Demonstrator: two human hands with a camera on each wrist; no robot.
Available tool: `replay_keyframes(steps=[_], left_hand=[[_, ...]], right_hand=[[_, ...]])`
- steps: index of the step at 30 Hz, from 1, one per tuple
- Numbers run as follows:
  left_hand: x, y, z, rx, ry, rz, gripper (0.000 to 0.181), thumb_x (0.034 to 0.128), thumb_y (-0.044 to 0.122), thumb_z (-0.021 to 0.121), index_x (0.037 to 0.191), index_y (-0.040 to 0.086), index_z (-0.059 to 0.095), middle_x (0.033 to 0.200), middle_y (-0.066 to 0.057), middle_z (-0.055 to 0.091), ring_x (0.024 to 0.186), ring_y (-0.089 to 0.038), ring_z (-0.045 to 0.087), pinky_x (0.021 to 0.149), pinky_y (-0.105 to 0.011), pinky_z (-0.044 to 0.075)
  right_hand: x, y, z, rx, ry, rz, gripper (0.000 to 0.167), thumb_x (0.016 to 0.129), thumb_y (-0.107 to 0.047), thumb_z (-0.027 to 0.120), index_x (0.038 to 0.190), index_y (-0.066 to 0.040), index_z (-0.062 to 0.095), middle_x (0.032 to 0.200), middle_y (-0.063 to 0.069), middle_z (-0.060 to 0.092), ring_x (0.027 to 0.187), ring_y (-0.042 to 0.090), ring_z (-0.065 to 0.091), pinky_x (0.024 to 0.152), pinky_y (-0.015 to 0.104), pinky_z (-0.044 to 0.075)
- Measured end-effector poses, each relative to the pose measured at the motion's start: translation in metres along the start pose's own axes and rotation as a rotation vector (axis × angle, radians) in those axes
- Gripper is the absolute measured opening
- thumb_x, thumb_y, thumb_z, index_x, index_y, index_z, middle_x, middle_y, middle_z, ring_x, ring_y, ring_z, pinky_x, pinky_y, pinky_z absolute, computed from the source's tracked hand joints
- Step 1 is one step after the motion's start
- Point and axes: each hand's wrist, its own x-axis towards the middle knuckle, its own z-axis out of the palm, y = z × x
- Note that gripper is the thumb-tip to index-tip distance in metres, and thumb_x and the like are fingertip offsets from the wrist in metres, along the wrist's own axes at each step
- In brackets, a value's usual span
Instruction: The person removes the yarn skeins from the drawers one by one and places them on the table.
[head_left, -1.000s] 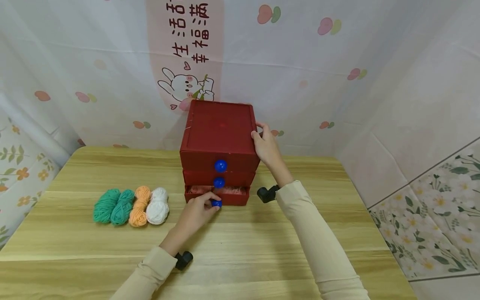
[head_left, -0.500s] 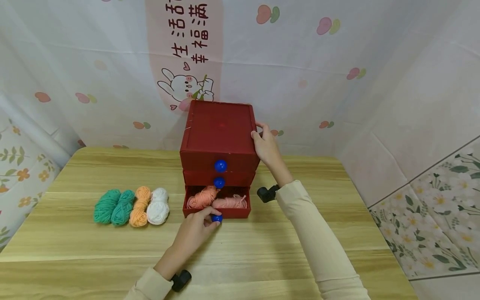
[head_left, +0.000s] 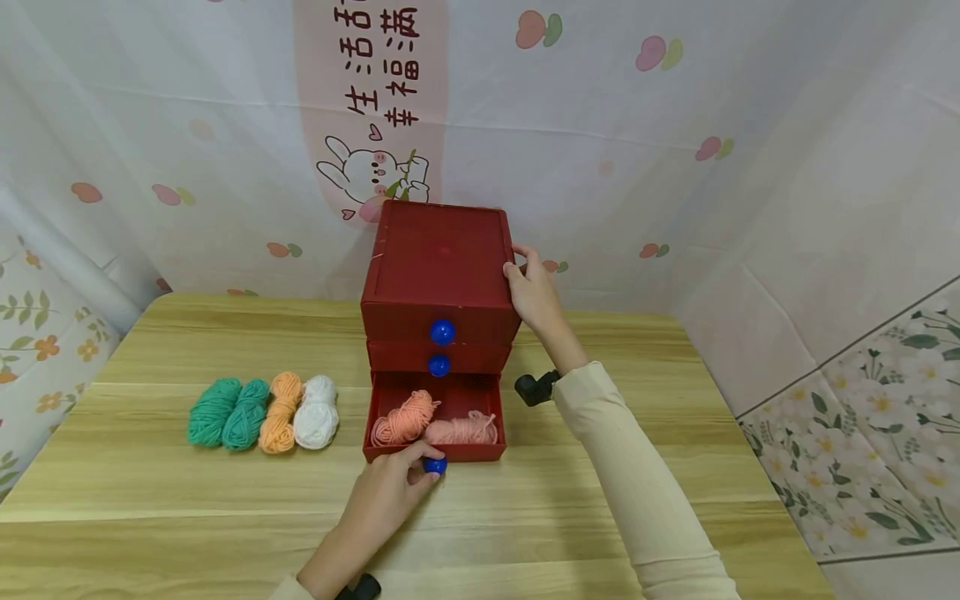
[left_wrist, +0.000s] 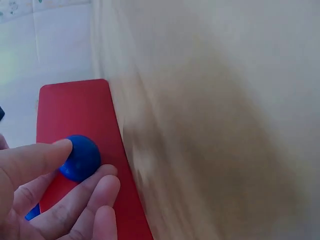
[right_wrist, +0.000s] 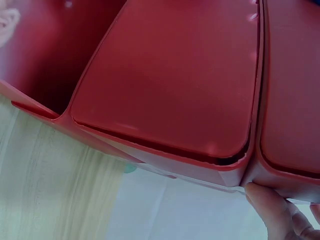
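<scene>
A red cabinet (head_left: 442,254) with three stacked drawers stands at the back of the table. Its bottom drawer (head_left: 476,452) is pulled well out, showing a coral yarn skein (head_left: 406,418) and a pink yarn skein (head_left: 461,429) inside. My left hand (head_left: 386,496) pinches that drawer's blue knob (head_left: 435,466); in the left wrist view thumb and fingers sit around the round knob (left_wrist: 82,159). With fingers and thumb spread at the upper right edge, my right hand (head_left: 534,292) rests on the cabinet's side. The right wrist view catches only part of this hand (right_wrist: 280,212) against the red side.
Left of the cabinet lie two green skeins (head_left: 228,414), an orange skein (head_left: 282,412) and a white skein (head_left: 317,412) in a row. Two upper drawers with blue knobs (head_left: 442,332) are closed. A patterned curtain (head_left: 600,150) hangs behind the wooden table (head_left: 562,517).
My left hand has drawn the bottom drawer outward toward me, bringing the coral and pink skeins into view. The right hand stays at the cabinet's side.
</scene>
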Motion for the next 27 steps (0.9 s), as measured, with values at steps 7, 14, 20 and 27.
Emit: replay_keyframes(steps=[7, 14, 20, 27], left_hand=[[-0.016, 0.005, -0.003, -0.016, -0.041, 0.007, 0.023, 0.08, 0.014, 0.072, 0.098, 0.026, 0.065, 0.072, 0.009, 0.064, 0.061, 0.002, 0.05, 0.052, -0.019, 0.036], [-0.019, 0.01, -0.014, 0.05, -0.12, 0.028, 0.024, 0.0828, 0.019, 0.069, 0.106, 0.024, 0.065, 0.082, 0.004, 0.069, 0.063, -0.003, 0.054, 0.052, -0.023, 0.04], [-0.013, 0.023, -0.036, 0.063, -0.18, 0.003, 0.021, 0.0848, 0.022, 0.067, 0.105, 0.019, 0.068, 0.071, 0.007, 0.063, 0.06, -0.004, 0.054, 0.05, -0.021, 0.041], [0.007, 0.029, -0.051, 0.087, -0.009, 0.014, 0.015, 0.0819, 0.01, 0.069, 0.097, 0.012, 0.068, 0.078, 0.001, 0.065, 0.061, -0.007, 0.05, 0.055, -0.019, 0.043]], right_hand=[[0.001, 0.002, 0.0, 0.002, 0.011, -0.015, 0.048, 0.099, -0.029, 0.035, 0.144, -0.013, 0.029, 0.108, 0.015, 0.054, 0.091, 0.029, 0.056, 0.078, 0.041, 0.047], [0.001, 0.002, 0.0, -0.005, 0.009, -0.008, 0.047, 0.099, -0.029, 0.035, 0.144, -0.015, 0.029, 0.109, 0.015, 0.054, 0.091, 0.028, 0.056, 0.078, 0.041, 0.047], [0.001, 0.0, 0.0, -0.008, 0.011, -0.001, 0.047, 0.099, -0.03, 0.035, 0.144, -0.015, 0.03, 0.108, 0.014, 0.054, 0.09, 0.028, 0.056, 0.078, 0.041, 0.047], [0.001, 0.001, 0.001, -0.002, 0.01, 0.002, 0.047, 0.099, -0.03, 0.035, 0.144, -0.016, 0.029, 0.109, 0.014, 0.054, 0.091, 0.028, 0.056, 0.077, 0.041, 0.048]])
